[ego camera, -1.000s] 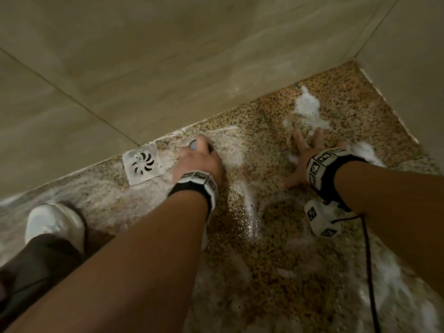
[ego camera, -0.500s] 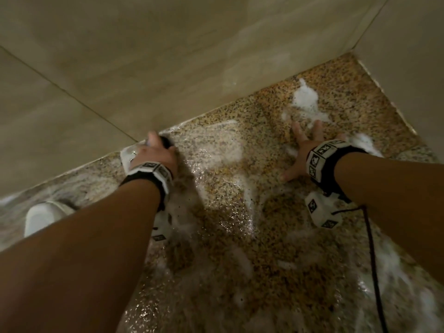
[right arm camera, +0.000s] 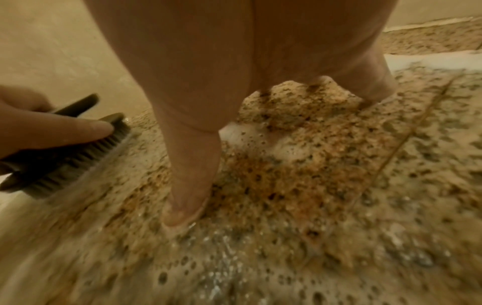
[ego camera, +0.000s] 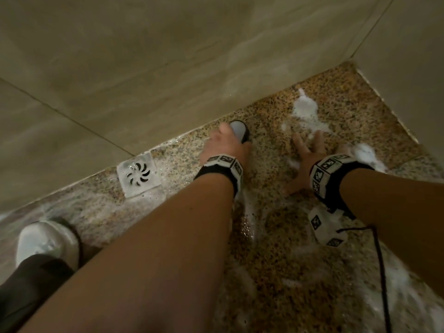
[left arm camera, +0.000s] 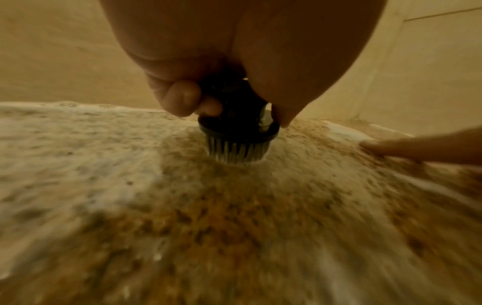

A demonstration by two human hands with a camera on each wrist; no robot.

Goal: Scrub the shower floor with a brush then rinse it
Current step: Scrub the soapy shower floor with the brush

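The left hand point(ego camera: 225, 146) grips the dark-backed, grey-bristled scrub brush point(ego camera: 239, 132), bristles apparently pressed on the speckled, soapy shower floor point(ego camera: 276, 248) at the wall base, now moved right of the drain cover point(ego camera: 138, 174). The right hand point(ego camera: 305, 159) rests flat, fingers spread, as before.

dim warm light; wrist views motion-blurred, stretched at edges.
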